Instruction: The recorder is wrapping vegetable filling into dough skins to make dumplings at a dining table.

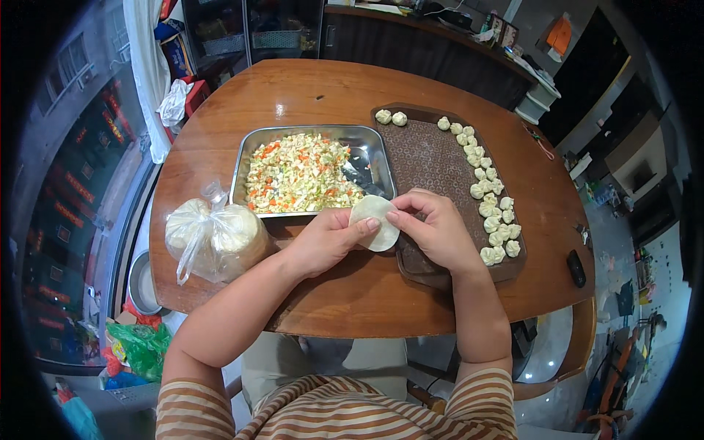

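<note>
A round, flat dough wrapper point(378, 233) is held up between my two hands, over the near edge of the table. My left hand point(323, 240) pinches its left side, thumb on the face toward me. On its upper right edge, the thumb and fingers of my right hand point(433, 224) are closed. Just beyond my hands is a steel tray point(242, 163) of chopped filling point(297, 172), pale with orange and green bits. A utensil point(358, 176), partly hidden, lies at the tray's right side. To the right rests a brown tray point(425, 158) with several pleated dumplings point(490, 207) along its right side.
A tied clear plastic bag of dough point(220, 233) sits on the wooden table point(352, 312) at the left. Two more dumplings point(391, 117) stand at the brown tray's far left corner. A small black object point(576, 269) lies near the table's right edge. A metal basin point(143, 284) is beyond the left edge.
</note>
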Action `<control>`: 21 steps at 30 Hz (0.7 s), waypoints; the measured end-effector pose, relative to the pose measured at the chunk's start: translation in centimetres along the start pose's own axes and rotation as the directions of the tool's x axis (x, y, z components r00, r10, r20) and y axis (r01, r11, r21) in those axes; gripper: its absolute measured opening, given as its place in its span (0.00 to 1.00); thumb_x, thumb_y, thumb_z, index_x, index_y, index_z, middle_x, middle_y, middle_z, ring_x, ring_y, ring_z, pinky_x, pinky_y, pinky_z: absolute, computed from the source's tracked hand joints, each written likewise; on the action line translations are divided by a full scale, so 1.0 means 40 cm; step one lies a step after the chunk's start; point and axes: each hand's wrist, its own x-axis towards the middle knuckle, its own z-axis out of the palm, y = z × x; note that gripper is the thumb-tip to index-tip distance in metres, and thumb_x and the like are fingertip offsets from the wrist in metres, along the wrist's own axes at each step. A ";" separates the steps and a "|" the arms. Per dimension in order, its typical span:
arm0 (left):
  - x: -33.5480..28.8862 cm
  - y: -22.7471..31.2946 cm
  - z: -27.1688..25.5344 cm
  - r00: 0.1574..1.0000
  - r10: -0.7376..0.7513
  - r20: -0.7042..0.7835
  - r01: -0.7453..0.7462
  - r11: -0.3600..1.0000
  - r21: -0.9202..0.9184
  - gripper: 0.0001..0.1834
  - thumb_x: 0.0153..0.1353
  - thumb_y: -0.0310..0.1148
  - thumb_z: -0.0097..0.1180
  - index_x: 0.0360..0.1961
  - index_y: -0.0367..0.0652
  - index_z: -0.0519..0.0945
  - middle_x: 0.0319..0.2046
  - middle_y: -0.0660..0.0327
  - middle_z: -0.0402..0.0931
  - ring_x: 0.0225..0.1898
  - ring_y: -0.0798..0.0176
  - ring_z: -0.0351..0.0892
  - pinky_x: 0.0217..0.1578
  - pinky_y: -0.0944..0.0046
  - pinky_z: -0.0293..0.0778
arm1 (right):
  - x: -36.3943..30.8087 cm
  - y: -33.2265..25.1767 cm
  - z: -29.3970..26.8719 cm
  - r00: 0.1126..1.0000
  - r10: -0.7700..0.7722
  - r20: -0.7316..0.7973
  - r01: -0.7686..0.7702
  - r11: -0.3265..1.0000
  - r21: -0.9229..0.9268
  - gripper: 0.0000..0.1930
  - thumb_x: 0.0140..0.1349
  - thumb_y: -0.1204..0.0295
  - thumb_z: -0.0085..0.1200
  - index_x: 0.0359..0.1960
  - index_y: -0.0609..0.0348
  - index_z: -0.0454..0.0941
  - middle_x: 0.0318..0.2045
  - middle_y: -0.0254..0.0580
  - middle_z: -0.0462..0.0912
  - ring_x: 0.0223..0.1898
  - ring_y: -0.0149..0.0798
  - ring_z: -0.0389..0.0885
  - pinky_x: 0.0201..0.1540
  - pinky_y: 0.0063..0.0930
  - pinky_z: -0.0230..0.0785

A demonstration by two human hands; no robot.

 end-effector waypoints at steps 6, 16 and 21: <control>-0.005 0.009 0.012 1.000 -0.020 0.018 0.020 1.000 -0.013 0.15 0.68 0.38 0.49 0.46 0.37 0.78 0.40 0.65 0.79 0.42 0.75 0.75 0.47 0.72 0.70 | -0.001 0.002 -0.002 0.998 -0.059 -0.005 0.059 0.997 -0.050 0.08 0.57 0.71 0.58 0.33 0.64 0.81 0.26 0.39 0.77 0.27 0.31 0.75 0.31 0.25 0.67; -0.001 0.000 0.002 0.999 0.024 0.028 -0.028 0.990 0.141 0.16 0.69 0.39 0.48 0.46 0.36 0.78 0.41 0.65 0.78 0.42 0.75 0.74 0.47 0.71 0.70 | -0.003 -0.004 0.008 0.999 -0.036 -0.011 0.036 0.999 -0.039 0.07 0.58 0.72 0.58 0.34 0.64 0.82 0.28 0.39 0.79 0.29 0.30 0.75 0.34 0.23 0.67; -0.005 0.002 0.012 0.999 0.036 0.034 -0.040 0.989 0.142 0.16 0.69 0.40 0.47 0.45 0.37 0.78 0.41 0.66 0.78 0.42 0.75 0.73 0.47 0.71 0.70 | -0.003 -0.013 0.010 0.999 -0.024 -0.038 0.024 1.000 0.002 0.07 0.57 0.72 0.59 0.34 0.63 0.82 0.28 0.38 0.80 0.29 0.29 0.76 0.34 0.22 0.68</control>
